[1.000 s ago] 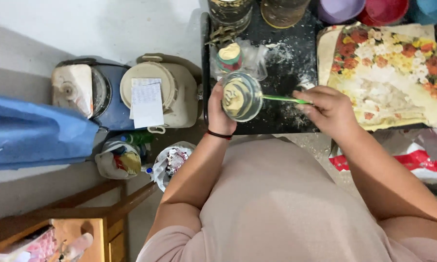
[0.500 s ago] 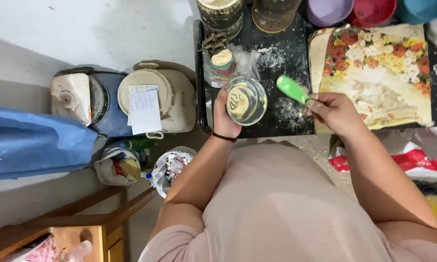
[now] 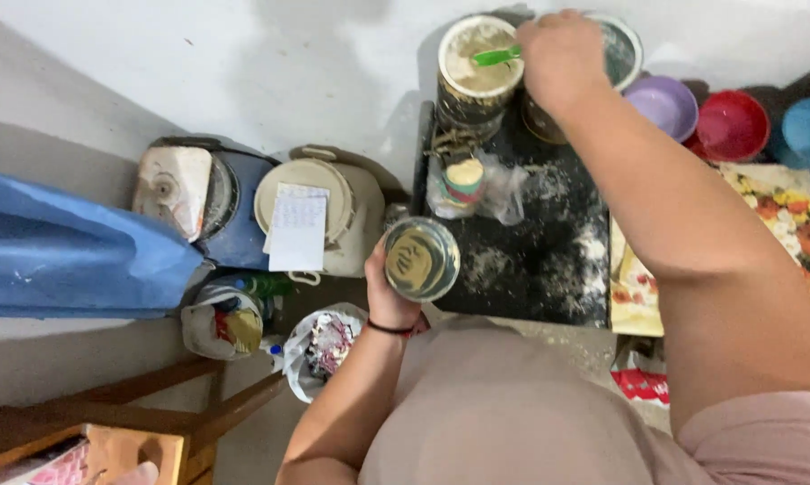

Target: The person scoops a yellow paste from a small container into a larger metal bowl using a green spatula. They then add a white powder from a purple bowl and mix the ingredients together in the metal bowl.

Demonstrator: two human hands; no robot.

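My left hand (image 3: pixel 385 289) holds a small glass cup (image 3: pixel 421 259) with a pale mix inside, over the front left corner of the dark floured counter (image 3: pixel 540 260). My right hand (image 3: pixel 562 54) reaches to the back and grips a green spoon (image 3: pixel 496 57). The spoon's head dips into a tall round tin (image 3: pixel 477 72) filled with pale powder. A second tin (image 3: pixel 613 54) stands just right of it, partly hidden behind my right hand.
A small jar in a clear plastic bag (image 3: pixel 466 184) stands mid-counter. Purple (image 3: pixel 663 106), red (image 3: pixel 733 124) and blue (image 3: pixel 809 130) bowls line the back right. A floral mat (image 3: pixel 782 216) lies at right. Left of the counter stand a cream container (image 3: pixel 310 216), a blue bag (image 3: pixel 72 251) and a wooden frame (image 3: pixel 144 413).
My right hand has moved with the green spoon from the cup to the back tin. My left hand has drawn the cup toward the counter's left front corner.
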